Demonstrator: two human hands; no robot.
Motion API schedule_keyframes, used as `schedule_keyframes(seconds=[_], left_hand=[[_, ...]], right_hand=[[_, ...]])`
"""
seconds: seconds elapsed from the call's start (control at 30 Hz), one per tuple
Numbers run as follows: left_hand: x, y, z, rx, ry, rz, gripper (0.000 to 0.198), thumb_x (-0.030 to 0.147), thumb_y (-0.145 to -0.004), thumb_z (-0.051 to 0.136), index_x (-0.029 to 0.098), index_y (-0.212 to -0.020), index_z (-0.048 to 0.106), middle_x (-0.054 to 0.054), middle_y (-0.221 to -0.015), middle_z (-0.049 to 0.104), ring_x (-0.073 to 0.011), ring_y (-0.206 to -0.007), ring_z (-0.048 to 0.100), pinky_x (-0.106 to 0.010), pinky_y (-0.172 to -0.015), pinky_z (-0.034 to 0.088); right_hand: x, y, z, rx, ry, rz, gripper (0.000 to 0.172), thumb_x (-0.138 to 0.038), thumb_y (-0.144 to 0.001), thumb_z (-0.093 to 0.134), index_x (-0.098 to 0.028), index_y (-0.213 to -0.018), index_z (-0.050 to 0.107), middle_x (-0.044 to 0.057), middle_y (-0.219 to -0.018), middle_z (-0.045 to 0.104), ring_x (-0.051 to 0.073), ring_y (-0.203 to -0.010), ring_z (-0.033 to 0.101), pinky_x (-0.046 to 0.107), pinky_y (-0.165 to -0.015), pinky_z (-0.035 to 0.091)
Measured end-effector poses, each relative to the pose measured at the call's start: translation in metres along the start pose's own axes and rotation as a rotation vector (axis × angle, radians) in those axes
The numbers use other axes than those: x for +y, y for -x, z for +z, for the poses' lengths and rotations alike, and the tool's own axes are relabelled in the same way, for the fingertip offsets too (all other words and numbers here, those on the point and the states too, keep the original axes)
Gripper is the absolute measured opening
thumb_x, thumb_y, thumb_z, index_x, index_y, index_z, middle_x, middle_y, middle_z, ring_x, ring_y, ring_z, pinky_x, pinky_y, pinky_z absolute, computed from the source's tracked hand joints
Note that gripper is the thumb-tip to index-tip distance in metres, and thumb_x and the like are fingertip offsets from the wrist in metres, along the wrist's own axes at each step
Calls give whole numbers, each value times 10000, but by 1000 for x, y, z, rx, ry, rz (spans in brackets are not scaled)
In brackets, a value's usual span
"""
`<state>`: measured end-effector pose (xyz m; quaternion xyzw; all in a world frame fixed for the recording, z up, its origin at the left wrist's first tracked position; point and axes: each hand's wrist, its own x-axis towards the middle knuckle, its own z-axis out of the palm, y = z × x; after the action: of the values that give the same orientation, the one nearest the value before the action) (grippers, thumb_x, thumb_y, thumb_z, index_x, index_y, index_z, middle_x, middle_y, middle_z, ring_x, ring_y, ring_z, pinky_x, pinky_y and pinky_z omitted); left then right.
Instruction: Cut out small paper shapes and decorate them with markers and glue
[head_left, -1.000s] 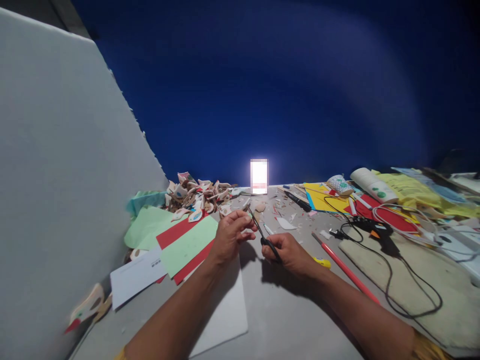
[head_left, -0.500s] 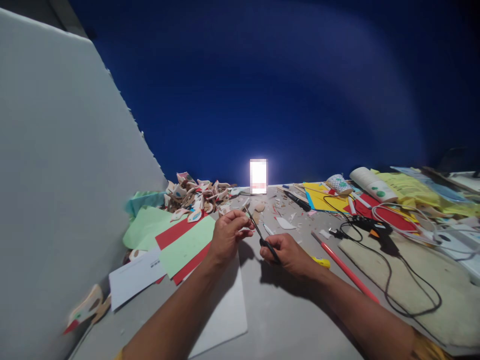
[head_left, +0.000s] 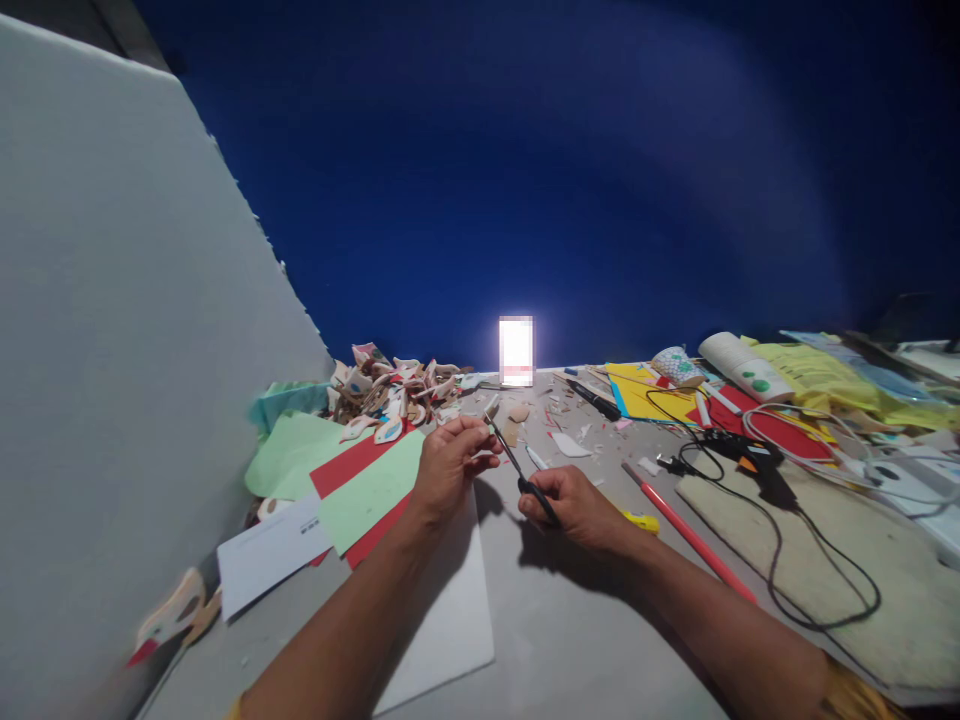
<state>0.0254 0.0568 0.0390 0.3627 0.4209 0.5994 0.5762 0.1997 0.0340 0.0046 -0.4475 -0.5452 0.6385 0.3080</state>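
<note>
My right hand (head_left: 574,508) is closed round the black handles of a pair of scissors (head_left: 516,468), whose blades point up and left. The blade tips reach the fingertips of my left hand (head_left: 455,468). Those left fingers are pinched together at the blades; whatever small piece they hold is too tiny to name. Both hands are above the grey table. Under my left forearm lies a white board (head_left: 457,610), with green paper (head_left: 371,490) and red paper (head_left: 345,458) beside it.
Painted bird-shaped cutouts (head_left: 405,385) are heaped at the back left. Scraps litter the table's back middle, near a bright light (head_left: 517,352). To the right lie a red stick (head_left: 694,535), a glue gun (head_left: 761,465) with its cord, and a cream slab (head_left: 855,570).
My left hand has shifted slightly left, and the scissors' tips with it. My right hand keeps its hold and has barely moved.
</note>
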Motion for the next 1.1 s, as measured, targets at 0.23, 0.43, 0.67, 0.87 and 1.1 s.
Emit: schedule_keyframes(seconds=[0.23,0.43,0.67,0.87,1.1], left_hand=[[-1,0,0,11,16,4,276,336,-643,839,148,-723,653,-16,-664,650,-127,-623,621,-235,-575,513],[-6,1,3,-35,-12,19,262,306,-639,840,159,-707,635,-10,-655,654,-120,-603,609,-224,-568,500],[-6,1,1,-19,-4,32,205,279,-663,802,162,-692,636,-3,-660,643,-117,-603,606,-228,-579,500],[-4,1,1,14,18,29,223,278,-638,817,165,-710,638,3,-668,642,-120,-617,611,-237,-592,509],[0,0,0,-10,-2,1,207,264,-624,803,164,-671,629,-6,-635,657,-126,-595,624,-238,-589,508]], right_hand=[[0,-2,1,4,-10,-9,298,-297,-737,708,-192,-571,484,-57,-487,429,79,-466,408,202,-436,368],[1,-5,-3,4,51,-21,310,-330,-751,711,-188,-582,493,-50,-501,443,80,-468,409,204,-430,352],[0,-3,0,4,34,-34,325,-341,-751,715,-191,-575,487,-53,-489,420,79,-469,396,194,-420,347],[0,-1,3,13,-16,-10,339,-331,-729,733,-192,-559,475,-49,-487,435,78,-467,404,197,-423,356],[3,-5,-7,-29,36,-40,315,-359,-743,700,-190,-570,498,-42,-499,444,80,-452,397,206,-417,310]])
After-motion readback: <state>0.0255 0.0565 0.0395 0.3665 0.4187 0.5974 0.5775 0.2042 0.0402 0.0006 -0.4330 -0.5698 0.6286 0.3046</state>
